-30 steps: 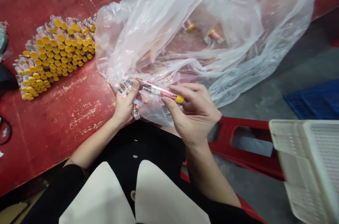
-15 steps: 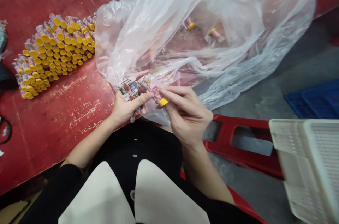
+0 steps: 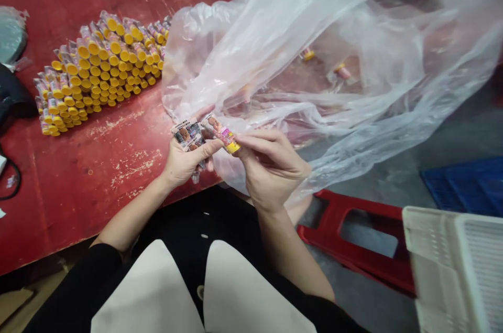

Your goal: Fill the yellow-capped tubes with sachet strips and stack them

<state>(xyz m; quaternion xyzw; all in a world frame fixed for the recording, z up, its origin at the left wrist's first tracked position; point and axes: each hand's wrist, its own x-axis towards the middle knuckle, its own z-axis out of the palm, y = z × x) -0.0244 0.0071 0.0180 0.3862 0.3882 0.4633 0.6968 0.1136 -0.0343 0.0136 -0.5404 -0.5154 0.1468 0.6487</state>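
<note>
Near the table's front edge, my left hand (image 3: 186, 160) is closed on a small stack of printed cards (image 3: 188, 133). Its thumb lies against a yellow-capped tube (image 3: 225, 135) with a pink label, and a printed card seems to lie along the tube's upper end. My right hand (image 3: 275, 165) pinches this tube by its capped end between thumb and fingers. Behind both hands spreads a large clear plastic bag (image 3: 236, 39). A few similar tubes (image 3: 342, 71) lie inside it, blurred through the film.
A stacked pile of yellow-capped tubes (image 3: 104, 73) stands on the red table (image 3: 78, 175) at left. Farther left are a wrapped round green item (image 3: 11, 34) and a black object (image 3: 13, 97). At right are a red stool (image 3: 361, 207), a white crate (image 3: 436, 254) and a blue pallet (image 3: 467, 181).
The view has shifted, so the pile and bag appear farther right. Both hands stay together, and the tube has moved slightly closer to the cards in my left hand.
</note>
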